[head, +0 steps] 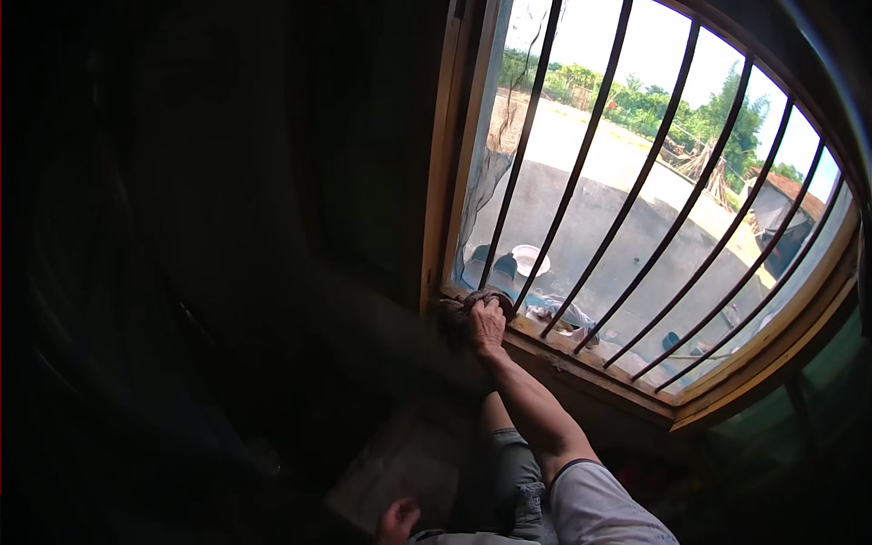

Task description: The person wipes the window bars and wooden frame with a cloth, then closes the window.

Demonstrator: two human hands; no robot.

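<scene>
My right hand (487,323) grips a bunched greyish-brown rag (485,295) at the lower left corner of a barred window. The rag presses against the wooden sill (531,332), close to the foot of the leftmost metal bars (518,160). A dark rounded patch shows beside the rag, too dim to make out. Low in the picture, near my lap, my left hand (398,521) hangs in shadow with its fingers curled. Whether anything is inside those fingers is hidden.
A wooden window frame (455,157) surrounds the bars. Outside on concrete ground (545,197) are a white basin (530,260), dark footwear (504,264) and crumpled plastic (569,312). The room at left is very dark. A pale flat surface (402,470) lies beside my leg.
</scene>
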